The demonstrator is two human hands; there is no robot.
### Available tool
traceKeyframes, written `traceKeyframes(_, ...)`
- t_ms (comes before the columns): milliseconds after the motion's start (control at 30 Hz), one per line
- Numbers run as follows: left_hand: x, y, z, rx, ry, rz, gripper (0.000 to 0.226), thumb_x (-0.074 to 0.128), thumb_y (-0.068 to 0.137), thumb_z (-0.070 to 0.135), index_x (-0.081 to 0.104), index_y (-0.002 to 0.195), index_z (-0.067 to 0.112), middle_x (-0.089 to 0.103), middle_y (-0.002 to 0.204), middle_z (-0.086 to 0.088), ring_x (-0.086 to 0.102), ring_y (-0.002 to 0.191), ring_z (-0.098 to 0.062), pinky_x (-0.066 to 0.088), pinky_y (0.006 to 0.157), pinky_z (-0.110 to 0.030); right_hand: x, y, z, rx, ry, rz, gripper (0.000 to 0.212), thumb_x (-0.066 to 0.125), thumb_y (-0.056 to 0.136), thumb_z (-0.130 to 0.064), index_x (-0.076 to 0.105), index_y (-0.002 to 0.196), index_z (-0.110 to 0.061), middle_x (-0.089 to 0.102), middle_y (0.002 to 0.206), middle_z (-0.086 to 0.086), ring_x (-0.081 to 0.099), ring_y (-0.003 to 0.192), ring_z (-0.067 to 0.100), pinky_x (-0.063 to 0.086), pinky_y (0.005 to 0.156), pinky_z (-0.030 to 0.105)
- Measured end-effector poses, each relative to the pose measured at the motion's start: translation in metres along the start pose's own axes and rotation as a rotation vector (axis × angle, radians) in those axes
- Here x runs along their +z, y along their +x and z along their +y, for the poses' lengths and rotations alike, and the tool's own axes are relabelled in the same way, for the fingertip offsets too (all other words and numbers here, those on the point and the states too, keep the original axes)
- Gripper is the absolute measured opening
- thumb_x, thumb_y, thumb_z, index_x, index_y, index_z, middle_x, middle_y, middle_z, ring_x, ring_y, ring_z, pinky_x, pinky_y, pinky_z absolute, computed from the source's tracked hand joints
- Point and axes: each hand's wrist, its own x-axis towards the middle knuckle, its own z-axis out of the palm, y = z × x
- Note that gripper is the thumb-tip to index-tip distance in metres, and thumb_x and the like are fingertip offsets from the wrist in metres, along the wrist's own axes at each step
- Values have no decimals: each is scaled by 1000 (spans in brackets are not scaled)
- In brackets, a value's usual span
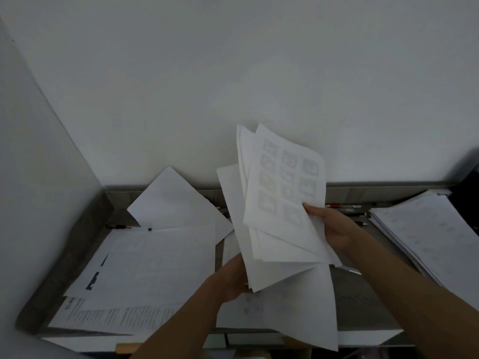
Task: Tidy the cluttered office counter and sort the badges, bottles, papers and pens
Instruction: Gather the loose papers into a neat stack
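Loose sheets (145, 268) blanket the left of the tabletop (363, 294) up to the corner walls (39, 177). At centre, one fanned sheaf of papers (280, 216) is held aloft, left hand (233, 278) gripping its near edge, right hand (334, 229) pinching its right edge. One stack (427, 234) lines the right edge.

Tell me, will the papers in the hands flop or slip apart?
Probably floppy: the papers bend and fan out between the left hand and right hand. They likely slip apart easily, since their edges sit uneven. Probably light too: held up by the edges.
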Motion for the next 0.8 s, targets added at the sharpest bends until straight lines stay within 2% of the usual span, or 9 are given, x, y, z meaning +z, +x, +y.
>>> traceKeyframes(100,3,0,3,58,-127,-87,54,93,39,47,77,78,13,72,82,-13,68,73,-28,56,65,-38,9,-3,-9,-37,-30,-35,35,62,82,-20,66,116,-8,74,99,10,73,80,22,59,64,33)
traceKeyframes(167,8,-2,9,88,-259,-90,26,76,74,40,79,75,14,73,82,-11,71,71,-25,59,61,-36,8,-5,-12,-40,-32,-35,34,61,83,-20,67,115,-8,74,99,10,72,80,22,60,66,33)
traceKeyframes(200,8,1,11,84,-307,-66,28,62,87,35,79,81,13,74,89,-12,71,76,-26,59,65,-36,6,-6,-11,-31,-25,-31,33,61,84,-20,68,113,-8,73,100,11,72,80,23,60,68,34)
traceKeyframes(267,6,4,15,50,-293,-34,29,55,91,30,78,95,12,70,106,-15,66,93,-31,53,86,-43,-3,-9,-5,1,-29,-16,30,61,84,-19,71,110,-8,73,101,12,72,81,24,61,72,37)
traceKeyframes(333,3,7,21,76,-230,65,26,56,92,25,76,98,11,70,109,-16,64,100,-33,48,95,-47,-13,-12,3,47,-29,4,33,63,82,-18,69,112,-6,72,103,14,72,81,26,59,75,39)
traceKeyframes(467,-6,3,34,236,-28,449,12,61,89,9,71,95,4,72,95,-17,69,85,-31,57,76,-42,-32,-18,24,108,-144,108,31,64,85,-12,65,114,-4,72,105,17,70,88,32,59,76,44)
traceKeyframes(533,-16,1,33,341,-16,611,3,66,88,12,69,88,11,72,90,-10,68,84,-26,56,78,-39,-36,-17,40,147,-235,139,30,63,87,-6,62,118,-2,70,111,20,67,98,37,57,78,47)
traceKeyframes(667,-38,2,18,366,24,757,23,61,94,19,64,113,7,65,96,-3,62,92,-25,49,84,-35,-33,-10,69,184,-340,145,31,65,84,7,62,113,-2,73,97,13,70,86,29,58,58,37)
traceKeyframes(800,-62,5,2,86,-171,712,45,58,94,33,54,128,4,59,121,-11,53,113,-31,40,101,-40,-30,-4,78,230,-410,59,34,67,81,6,63,113,-5,71,107,13,68,98,31,57,68,39)
